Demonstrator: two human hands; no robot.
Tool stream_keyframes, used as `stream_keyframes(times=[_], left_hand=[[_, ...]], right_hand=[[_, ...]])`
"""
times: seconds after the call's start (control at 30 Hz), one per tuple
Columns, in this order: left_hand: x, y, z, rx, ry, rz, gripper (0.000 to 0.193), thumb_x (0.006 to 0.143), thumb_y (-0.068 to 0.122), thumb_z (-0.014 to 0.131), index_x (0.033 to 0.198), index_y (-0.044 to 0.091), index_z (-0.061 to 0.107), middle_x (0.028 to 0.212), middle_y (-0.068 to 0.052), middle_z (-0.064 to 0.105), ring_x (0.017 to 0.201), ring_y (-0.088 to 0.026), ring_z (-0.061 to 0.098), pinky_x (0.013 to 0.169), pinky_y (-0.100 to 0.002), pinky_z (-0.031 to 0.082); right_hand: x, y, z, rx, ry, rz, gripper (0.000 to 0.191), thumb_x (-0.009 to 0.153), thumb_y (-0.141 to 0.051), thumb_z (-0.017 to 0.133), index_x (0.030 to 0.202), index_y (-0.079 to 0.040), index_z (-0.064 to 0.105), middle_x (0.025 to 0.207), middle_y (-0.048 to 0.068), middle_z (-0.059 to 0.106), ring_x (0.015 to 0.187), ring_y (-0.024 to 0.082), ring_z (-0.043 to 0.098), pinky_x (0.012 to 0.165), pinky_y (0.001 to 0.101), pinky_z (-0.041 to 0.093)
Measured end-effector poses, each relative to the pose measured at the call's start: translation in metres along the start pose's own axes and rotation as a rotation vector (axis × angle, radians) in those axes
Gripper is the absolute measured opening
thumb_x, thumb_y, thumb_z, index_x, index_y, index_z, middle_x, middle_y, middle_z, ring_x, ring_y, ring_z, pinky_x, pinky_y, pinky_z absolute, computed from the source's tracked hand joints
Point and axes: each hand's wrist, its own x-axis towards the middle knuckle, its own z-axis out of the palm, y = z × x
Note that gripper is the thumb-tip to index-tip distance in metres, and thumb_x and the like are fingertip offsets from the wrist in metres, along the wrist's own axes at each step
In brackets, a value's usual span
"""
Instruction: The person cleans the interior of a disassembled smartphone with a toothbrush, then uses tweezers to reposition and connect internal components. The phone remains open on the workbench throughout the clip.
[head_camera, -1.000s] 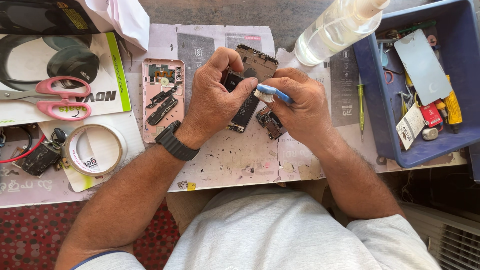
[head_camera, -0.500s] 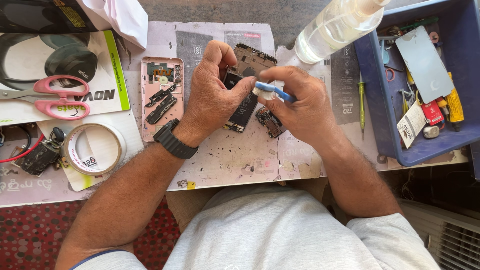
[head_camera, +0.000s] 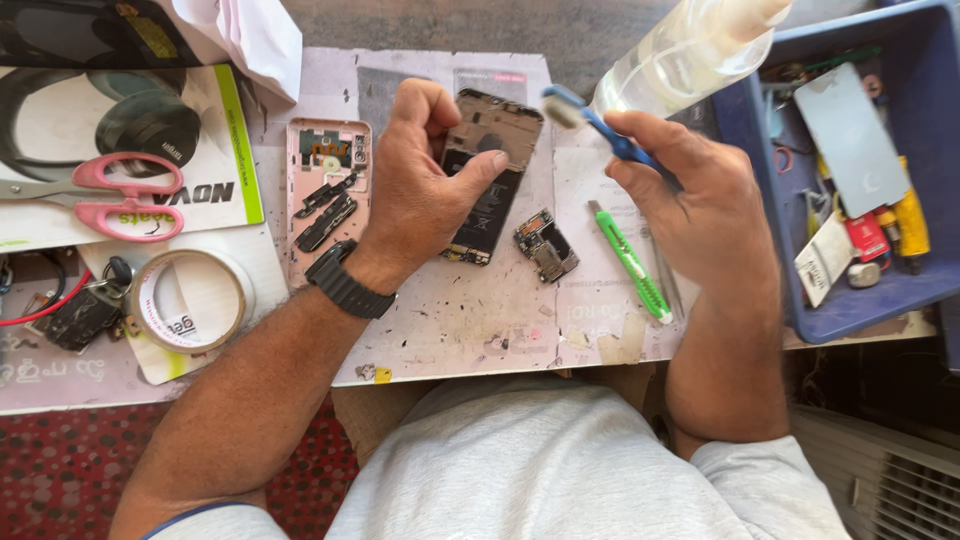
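My left hand (head_camera: 425, 185), with a black watch on its wrist, grips an opened dark phone body (head_camera: 492, 170) by its left side on the white work mat (head_camera: 480, 320). Raised to the right of the phone, my right hand (head_camera: 700, 200) holds a small blue brush (head_camera: 590, 118) with its pale bristles pointing up and left. A small circuit board (head_camera: 546, 245) lies on the mat between the hands. A green pen-like tool (head_camera: 630, 262) lies just left of my right hand.
A pink phone back cover (head_camera: 325, 195) holding loose parts lies left of the phone. Pink scissors (head_camera: 120, 195) rest on a box. A tape roll (head_camera: 188, 300) sits at the left. A clear bottle (head_camera: 690, 50) and a blue parts bin (head_camera: 850, 170) stand at the right.
My right hand has lifted the blue brush away from the phone, up and to the right. That uncovers the circuit board and the green tool. My left hand stays on the phone.
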Motion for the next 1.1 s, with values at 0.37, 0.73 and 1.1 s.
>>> stream_keyframes(times=[0.37, 0.73, 1.1], left_hand=[[-0.002, 0.0, 0.001, 0.038, 0.043, 0.123, 0.046, 0.091, 0.007, 0.085, 0.11, 0.014, 0.043, 0.099, 0.002, 0.047, 0.085, -0.006, 0.055, 0.073, -0.021, 0.053], [0.0, -0.001, -0.001, 0.055, 0.051, 0.166, 0.045, 0.092, 0.006, 0.083, 0.111, 0.014, 0.043, 0.098, 0.002, 0.048, 0.086, -0.005, 0.058, 0.075, -0.021, 0.055], [0.001, -0.001, -0.001, 0.165, 0.077, 0.146, 0.046, 0.09, 0.01, 0.087, 0.108, 0.014, 0.045, 0.094, 0.002, 0.046, 0.079, -0.007, 0.05, 0.065, -0.022, 0.047]], right_hand=[[-0.021, -0.021, 0.008, -0.281, 0.122, -0.034, 0.029, 0.094, 0.003, 0.078, 0.122, -0.004, 0.072, 0.107, 0.012, 0.074, 0.092, 0.026, 0.07, 0.081, 0.0365, 0.055], [-0.024, -0.034, 0.022, -0.495, 0.105, -0.114, 0.024, 0.093, -0.002, 0.08, 0.116, -0.004, 0.076, 0.106, 0.011, 0.075, 0.091, 0.026, 0.067, 0.082, 0.0409, 0.052], [-0.026, -0.035, 0.016, -0.429, 0.061, -0.079, 0.024, 0.092, -0.002, 0.079, 0.116, -0.007, 0.077, 0.107, 0.009, 0.075, 0.091, 0.024, 0.068, 0.083, 0.0392, 0.053]])
